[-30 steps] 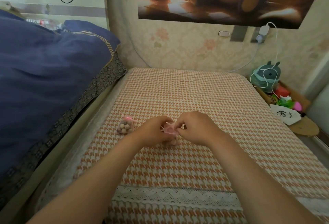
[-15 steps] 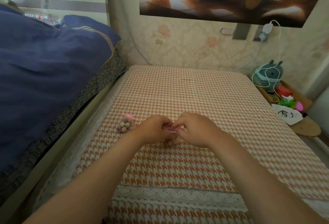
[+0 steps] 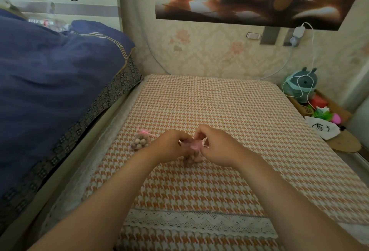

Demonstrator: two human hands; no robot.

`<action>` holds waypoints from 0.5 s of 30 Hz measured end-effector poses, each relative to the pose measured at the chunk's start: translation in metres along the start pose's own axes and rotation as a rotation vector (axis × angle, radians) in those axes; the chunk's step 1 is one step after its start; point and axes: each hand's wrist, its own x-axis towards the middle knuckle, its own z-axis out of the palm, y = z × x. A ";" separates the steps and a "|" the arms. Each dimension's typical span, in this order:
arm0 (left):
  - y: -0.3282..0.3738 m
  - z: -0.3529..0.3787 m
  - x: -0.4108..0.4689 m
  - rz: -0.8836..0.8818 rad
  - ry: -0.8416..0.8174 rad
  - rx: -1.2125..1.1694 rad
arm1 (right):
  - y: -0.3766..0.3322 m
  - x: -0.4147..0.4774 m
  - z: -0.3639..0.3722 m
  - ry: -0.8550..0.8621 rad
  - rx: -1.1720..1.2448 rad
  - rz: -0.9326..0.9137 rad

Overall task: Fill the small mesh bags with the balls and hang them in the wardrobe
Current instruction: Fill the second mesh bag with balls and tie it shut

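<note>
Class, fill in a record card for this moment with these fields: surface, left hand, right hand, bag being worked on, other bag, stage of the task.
surface: orange houndstooth cloth with lace edging
left hand: pinches the pink ribbon from its left
right hand: pinches the same ribbon from its right
bag being worked on: held bag, balls inside, resting on the cloth between the hands
other bag: filled bag, lying apart, left of the left hand, untouched
stage: both bags hold balls; none hung yet
</note>
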 end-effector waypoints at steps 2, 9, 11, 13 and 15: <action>0.000 -0.002 -0.002 0.000 -0.009 -0.008 | 0.005 0.001 -0.002 0.011 0.113 0.048; 0.002 -0.012 -0.011 -0.078 -0.032 0.017 | 0.014 0.004 0.002 0.025 0.113 0.117; 0.000 -0.017 -0.014 -0.148 -0.027 0.071 | 0.016 0.004 0.000 0.046 0.123 0.156; -0.002 -0.021 -0.015 -0.191 0.005 0.057 | 0.017 0.004 -0.001 0.017 0.116 0.179; -0.004 -0.024 -0.017 -0.200 0.025 0.029 | 0.020 0.005 -0.001 -0.036 0.141 0.193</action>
